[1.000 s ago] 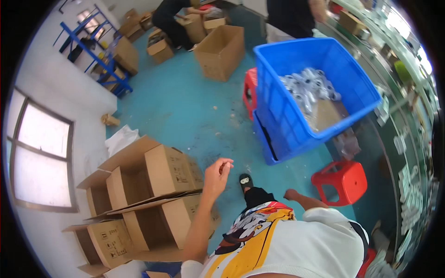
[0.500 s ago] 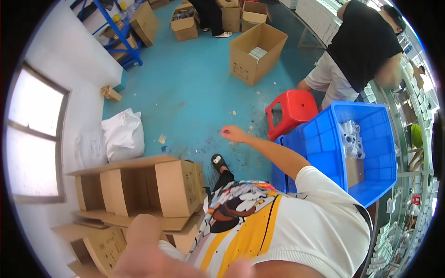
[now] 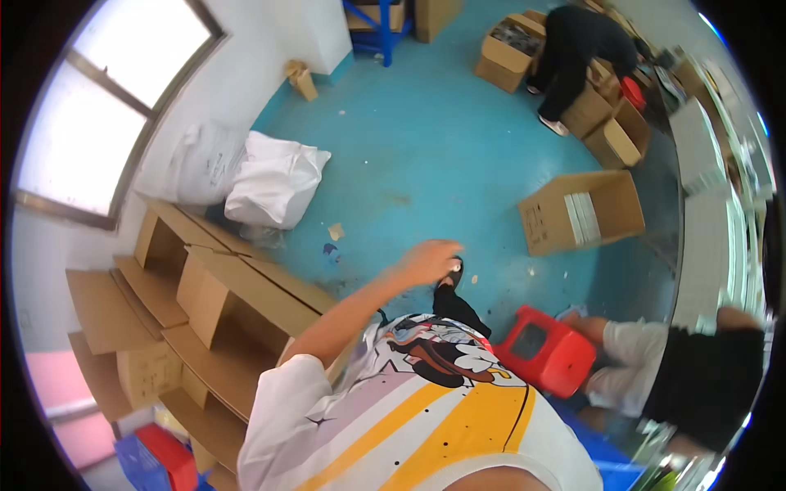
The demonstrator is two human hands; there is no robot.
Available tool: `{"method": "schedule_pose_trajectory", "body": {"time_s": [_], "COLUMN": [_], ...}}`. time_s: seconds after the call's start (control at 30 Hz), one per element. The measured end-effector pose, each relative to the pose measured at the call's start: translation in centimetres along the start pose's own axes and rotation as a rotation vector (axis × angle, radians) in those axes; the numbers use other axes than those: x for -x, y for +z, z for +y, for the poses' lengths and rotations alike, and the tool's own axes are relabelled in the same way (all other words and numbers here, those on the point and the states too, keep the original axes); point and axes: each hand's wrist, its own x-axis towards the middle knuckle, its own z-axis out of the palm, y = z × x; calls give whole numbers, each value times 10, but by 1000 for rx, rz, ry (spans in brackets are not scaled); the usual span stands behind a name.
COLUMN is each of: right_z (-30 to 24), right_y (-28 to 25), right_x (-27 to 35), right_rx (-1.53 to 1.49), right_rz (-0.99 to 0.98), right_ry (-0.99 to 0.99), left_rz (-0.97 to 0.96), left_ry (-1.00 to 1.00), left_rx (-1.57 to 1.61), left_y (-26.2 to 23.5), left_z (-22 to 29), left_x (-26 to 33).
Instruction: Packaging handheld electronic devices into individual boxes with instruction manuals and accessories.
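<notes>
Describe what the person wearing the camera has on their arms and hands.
Only the left arm shows. It is bare from a short white sleeve down to the left hand, with no glove, watch or band visible. The sleeve belongs to a white T-shirt with yellow stripes and a cartoon print.

Ahead of the left hand (image 3: pixel 430 260) the blue floor (image 3: pixel 442 155) lay open toward an open carton (image 3: pixel 583 211). Stacked cardboard boxes (image 3: pixel 205 303) and white sacks (image 3: pixel 274 180) walled the left side. A red stool (image 3: pixel 544 350) and a crouching person (image 3: pixel 688 376) blocked the right.
</notes>
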Motion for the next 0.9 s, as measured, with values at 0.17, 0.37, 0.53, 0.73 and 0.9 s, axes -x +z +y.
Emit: {"method": "schedule_pose_trajectory", "body": {"time_s": [0.17,0.37,0.53,0.73,0.9], "right_z": [-13,-170,-217,-267,-392], "right_y": [-111,-332,-384,-358,-376], "right_x": [-112,-292,-396,-479,-523], "right_rx": [-16,-895,-600,-530,-342], "right_rz": [71,307,178,-263,-314], "right_ry": [-151,-67,-105,-39,31], "left_rz": [274,141,-87,668,1110], "left_ry": [-406,-1299,-1202,-1181,-1100], "left_rx": [132,49,-34,453,704], "left_y": [93,89,45,-42,-134], "left_z": [-241,-319,-300,-346,-373], "left_x": [56,212,161,63,53]}}
